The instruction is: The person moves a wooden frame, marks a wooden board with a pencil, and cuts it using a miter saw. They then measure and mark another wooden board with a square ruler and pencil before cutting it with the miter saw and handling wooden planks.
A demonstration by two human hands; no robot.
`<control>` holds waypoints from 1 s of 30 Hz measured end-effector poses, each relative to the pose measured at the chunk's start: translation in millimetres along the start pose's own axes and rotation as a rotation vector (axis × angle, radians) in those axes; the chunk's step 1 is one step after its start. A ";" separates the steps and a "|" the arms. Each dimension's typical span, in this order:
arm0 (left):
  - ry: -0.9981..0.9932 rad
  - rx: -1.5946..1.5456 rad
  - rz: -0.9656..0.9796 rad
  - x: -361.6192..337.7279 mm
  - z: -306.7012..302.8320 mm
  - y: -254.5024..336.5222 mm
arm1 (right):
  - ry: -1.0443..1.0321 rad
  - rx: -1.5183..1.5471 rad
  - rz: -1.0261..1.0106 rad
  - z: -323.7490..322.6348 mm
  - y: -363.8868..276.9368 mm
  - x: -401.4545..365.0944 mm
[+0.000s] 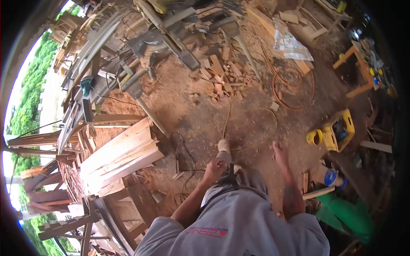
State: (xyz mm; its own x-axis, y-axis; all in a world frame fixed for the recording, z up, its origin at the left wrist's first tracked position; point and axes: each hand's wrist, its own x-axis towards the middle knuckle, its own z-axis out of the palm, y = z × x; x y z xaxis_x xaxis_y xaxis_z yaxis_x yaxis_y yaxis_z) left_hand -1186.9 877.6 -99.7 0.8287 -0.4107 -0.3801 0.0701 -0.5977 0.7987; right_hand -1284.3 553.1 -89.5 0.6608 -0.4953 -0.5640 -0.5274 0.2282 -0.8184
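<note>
My left hand (215, 169) is in front of my body, near my forward leg and shoe (223, 146); its fingers are curled, and whether anything small is inside them cannot be made out. Out to the right, my right hand (279, 151) hangs over the brown floor (252, 123) with its fingers partly bent and touching no object that shows. A thin hose (227, 117) runs along the floor ahead of the shoe. Beyond it lies a heap of wood offcuts (220, 79).
Long boards (121, 151) lie at the left, near a machine's slanted leg (153, 117). An orange hose (314, 85) coils ahead on the right. A yellow crate (339, 132) and a green object (350, 215) stand at the right. Dark cords cross the floor left of my legs.
</note>
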 end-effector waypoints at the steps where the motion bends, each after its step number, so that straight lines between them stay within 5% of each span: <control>1: -0.040 -0.058 -0.003 12.5 0.3 -2.6 | 0.073 0.027 0.054 3.4 20.9 15.7; 5: -0.079 -0.132 0.085 68.2 -8.8 4.0 | -0.017 -0.039 0.189 18.1 47.9 33.3; 8: -0.074 -0.166 0.118 131.8 -4.4 12.8 | 0.002 -0.287 -0.060 9.3 55.1 62.9; 11: -0.095 -0.098 0.207 192.3 -20.1 75.8 | 0.090 -0.547 -0.035 -34.8 58.7 85.2; 13: -0.096 -0.184 0.216 230.5 -38.9 129.9 | 0.144 -0.526 0.215 -51.4 34.2 110.8; 15: -0.092 -0.272 0.212 268.9 -57.4 168.4 | 0.139 -0.595 0.127 -59.5 -0.7 140.3; 19: -0.002 -0.365 0.265 315.3 -92.3 210.1 | 0.052 -1.014 -0.426 -14.1 -133.2 226.8; 21: 0.027 -0.404 0.250 325.5 -100.7 215.1 | -0.007 -0.845 -0.445 46.8 -249.2 253.7; 25: 0.072 -0.488 0.158 322.0 -108.5 202.3 | -0.197 -0.672 -1.033 160.0 -389.7 347.2; 28: 0.205 -0.428 0.049 299.0 -112.4 185.1 | -0.325 -0.704 -1.098 248.2 -473.2 401.2; 29: 0.273 -0.411 -0.024 288.5 -115.1 184.8 | -0.473 -0.775 -0.951 269.0 -507.4 417.1; 30: 0.350 -0.398 -0.097 279.6 -116.6 185.5 | -0.394 -0.760 -1.084 291.0 -517.0 445.8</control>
State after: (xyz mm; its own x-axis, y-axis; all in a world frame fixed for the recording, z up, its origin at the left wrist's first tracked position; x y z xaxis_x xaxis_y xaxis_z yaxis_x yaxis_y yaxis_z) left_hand -877.5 732.1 -3.5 0.9388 -0.0724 -0.3367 0.3038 -0.2867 0.9086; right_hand -561.5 458.3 50.0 0.9630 0.1670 0.2115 0.2675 -0.6874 -0.6752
